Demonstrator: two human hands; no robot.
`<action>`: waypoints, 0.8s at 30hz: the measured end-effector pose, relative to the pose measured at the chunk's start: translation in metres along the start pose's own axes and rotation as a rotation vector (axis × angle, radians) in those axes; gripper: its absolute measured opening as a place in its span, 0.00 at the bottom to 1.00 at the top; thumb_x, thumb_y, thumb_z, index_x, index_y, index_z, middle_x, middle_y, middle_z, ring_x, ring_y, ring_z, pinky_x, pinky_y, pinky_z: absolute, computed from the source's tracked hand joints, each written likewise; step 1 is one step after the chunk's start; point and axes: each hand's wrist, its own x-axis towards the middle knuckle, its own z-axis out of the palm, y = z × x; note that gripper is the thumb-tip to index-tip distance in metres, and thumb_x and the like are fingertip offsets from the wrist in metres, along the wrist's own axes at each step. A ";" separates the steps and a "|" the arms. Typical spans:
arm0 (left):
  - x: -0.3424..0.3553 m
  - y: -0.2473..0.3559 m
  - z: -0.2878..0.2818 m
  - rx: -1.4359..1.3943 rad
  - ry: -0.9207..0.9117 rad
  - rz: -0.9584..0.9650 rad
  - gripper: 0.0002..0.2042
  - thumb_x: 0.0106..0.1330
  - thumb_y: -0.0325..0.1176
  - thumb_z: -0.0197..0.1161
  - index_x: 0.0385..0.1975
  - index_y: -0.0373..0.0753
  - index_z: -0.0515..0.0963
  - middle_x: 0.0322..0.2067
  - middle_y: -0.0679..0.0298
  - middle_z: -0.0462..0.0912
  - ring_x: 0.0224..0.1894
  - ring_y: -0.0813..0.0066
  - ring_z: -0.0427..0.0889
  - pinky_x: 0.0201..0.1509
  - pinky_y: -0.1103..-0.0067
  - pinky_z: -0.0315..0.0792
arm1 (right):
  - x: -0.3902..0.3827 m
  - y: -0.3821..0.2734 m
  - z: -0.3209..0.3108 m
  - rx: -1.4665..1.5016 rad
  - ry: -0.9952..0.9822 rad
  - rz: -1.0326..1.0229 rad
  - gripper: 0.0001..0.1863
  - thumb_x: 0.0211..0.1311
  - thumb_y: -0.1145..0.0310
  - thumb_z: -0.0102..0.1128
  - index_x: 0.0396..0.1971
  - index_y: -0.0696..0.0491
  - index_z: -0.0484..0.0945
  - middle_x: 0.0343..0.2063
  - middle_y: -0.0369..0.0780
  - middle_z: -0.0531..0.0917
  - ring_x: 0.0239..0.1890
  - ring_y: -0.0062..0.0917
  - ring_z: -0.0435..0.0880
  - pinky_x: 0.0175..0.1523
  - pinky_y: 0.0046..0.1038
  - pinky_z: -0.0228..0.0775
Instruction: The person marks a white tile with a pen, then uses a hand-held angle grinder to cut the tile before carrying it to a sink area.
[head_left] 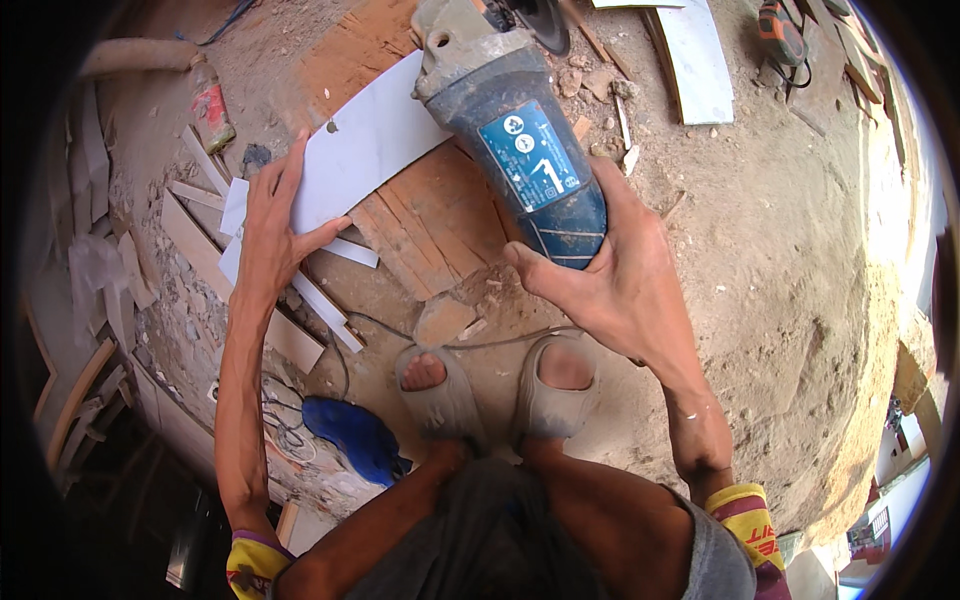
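Note:
My right hand is wrapped round the rear body of a dusty blue angle grinder, with the thumb along its near side. The grinder's head points away from me, and part of its dark disc shows at the top edge. A white tile piece with a curved far edge lies on a worn wooden block. My left hand grips the tile's left end, thumb on the near edge and fingers on the far side. The grinder covers the tile's right end.
Cut tile strips lie left of my feet, near a blue object and a thin cable. A plastic bottle stands farther left. At the far right are another white tile piece, an orange-black tool and rubble.

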 end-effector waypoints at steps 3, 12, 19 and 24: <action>0.000 0.000 0.000 0.006 0.010 0.021 0.58 0.53 0.47 0.87 0.86 0.42 0.63 0.59 0.51 0.81 0.59 0.50 0.77 0.70 0.60 0.73 | 0.021 -0.003 0.008 -0.017 0.011 -0.036 0.33 0.57 0.60 0.83 0.57 0.63 0.80 0.35 0.45 0.91 0.35 0.29 0.90 0.45 0.35 0.83; -0.001 -0.003 0.001 -0.013 -0.009 -0.004 0.59 0.50 0.44 0.89 0.87 0.50 0.64 0.61 0.53 0.81 0.62 0.51 0.79 0.71 0.59 0.76 | 0.040 0.003 0.017 -0.066 0.013 -0.069 0.35 0.57 0.57 0.82 0.58 0.64 0.80 0.36 0.46 0.91 0.35 0.30 0.92 0.43 0.34 0.85; -0.003 -0.007 0.001 0.003 -0.012 -0.019 0.59 0.50 0.45 0.89 0.87 0.51 0.64 0.64 0.53 0.81 0.65 0.51 0.79 0.73 0.58 0.76 | 0.041 0.003 0.017 -0.058 0.009 -0.037 0.38 0.56 0.57 0.83 0.62 0.65 0.80 0.35 0.46 0.91 0.34 0.30 0.92 0.41 0.33 0.86; -0.004 -0.007 0.003 -0.006 -0.008 -0.018 0.60 0.50 0.45 0.89 0.87 0.51 0.63 0.65 0.54 0.81 0.66 0.52 0.78 0.75 0.58 0.76 | 0.041 0.004 0.018 -0.062 0.012 -0.054 0.40 0.56 0.56 0.82 0.63 0.66 0.80 0.35 0.46 0.91 0.33 0.30 0.92 0.40 0.33 0.86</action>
